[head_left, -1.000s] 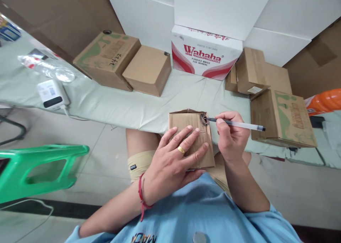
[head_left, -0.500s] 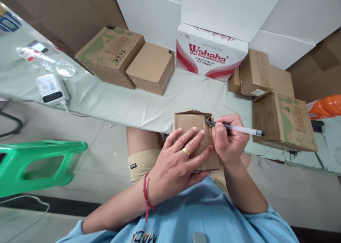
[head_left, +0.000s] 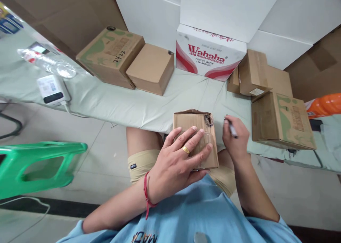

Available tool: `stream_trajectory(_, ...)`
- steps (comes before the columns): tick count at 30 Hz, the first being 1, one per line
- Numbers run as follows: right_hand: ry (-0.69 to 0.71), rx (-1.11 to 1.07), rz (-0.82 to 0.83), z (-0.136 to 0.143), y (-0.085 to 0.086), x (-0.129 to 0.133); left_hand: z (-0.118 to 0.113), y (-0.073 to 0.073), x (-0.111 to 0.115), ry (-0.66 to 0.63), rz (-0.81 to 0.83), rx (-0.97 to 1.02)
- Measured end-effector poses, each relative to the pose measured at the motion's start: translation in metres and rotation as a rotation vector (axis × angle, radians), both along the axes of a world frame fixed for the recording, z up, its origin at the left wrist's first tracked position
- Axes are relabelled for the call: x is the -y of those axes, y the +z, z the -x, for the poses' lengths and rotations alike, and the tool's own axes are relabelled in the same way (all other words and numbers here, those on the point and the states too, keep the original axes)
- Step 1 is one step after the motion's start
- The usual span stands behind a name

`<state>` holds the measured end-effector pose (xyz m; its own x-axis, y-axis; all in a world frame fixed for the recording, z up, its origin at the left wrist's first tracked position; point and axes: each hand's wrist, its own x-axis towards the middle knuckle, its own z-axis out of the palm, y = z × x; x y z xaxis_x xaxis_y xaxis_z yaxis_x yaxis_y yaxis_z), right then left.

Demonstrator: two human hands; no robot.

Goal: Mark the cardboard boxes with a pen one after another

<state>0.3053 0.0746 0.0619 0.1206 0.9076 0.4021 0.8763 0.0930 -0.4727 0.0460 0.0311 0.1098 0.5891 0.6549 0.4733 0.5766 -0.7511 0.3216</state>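
Observation:
A small brown cardboard box (head_left: 190,120) rests at my lap against the table's front edge. Its top right corner carries a dark, scribbled black patch (head_left: 209,120). My left hand (head_left: 183,154) lies spread over the box's upper face, fingers apart, with a gold ring and a red wrist cord. Just right of the box, and apart from it, my right hand (head_left: 237,138) is closed around a pen (head_left: 232,128) with a pale barrel and a black end.
Along the table (head_left: 117,101) stand brown cartons (head_left: 150,67), a white and red Wahaha box (head_left: 210,55) and more cartons (head_left: 283,119) on the right. Far left are a plastic bottle (head_left: 50,64) and a white device (head_left: 53,88) with a cable. A green stool (head_left: 42,165) stands on the floor.
My right hand has lifted the pen off the box's dark corner and moved right, the pen now turned more upright. My left hand and the box have hardly moved.

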Motion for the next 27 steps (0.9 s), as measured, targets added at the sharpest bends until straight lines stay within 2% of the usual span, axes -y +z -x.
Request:
stream_trajectory(3,0.019,0.357,0.426,-0.012,-0.031,-0.005,0.0,0.001,-0.001,0.004,0.003,-0.006)
stream_trajectory(5,0.02,0.411,0.542,-0.014,-0.045,-0.006,0.0,0.002,-0.001,0.006,0.005,-0.011)
stream_trajectory(7,0.017,0.397,0.548,-0.016,-0.054,-0.004,-0.001,0.002,0.0,0.008,0.0,-0.01)
stream_trajectory(9,-0.051,0.376,0.521,-0.022,-0.056,0.001,-0.001,0.001,0.002,0.013,-0.011,0.002)
stream_trajectory(12,-0.276,0.328,0.463,-0.038,-0.057,0.015,-0.001,0.0,0.007,0.015,-0.027,0.032)
stream_trajectory(15,-0.436,0.3,0.541,-0.051,-0.058,0.031,-0.002,-0.001,0.008,0.01,-0.046,0.051)
stream_trajectory(20,-0.491,0.26,0.689,-0.054,-0.06,0.038,-0.009,0.002,0.001,0.02,-0.077,0.063)
stream_trajectory(27,-0.545,0.14,0.701,-0.054,-0.057,0.038,-0.013,0.002,-0.002,0.016,-0.091,0.071)
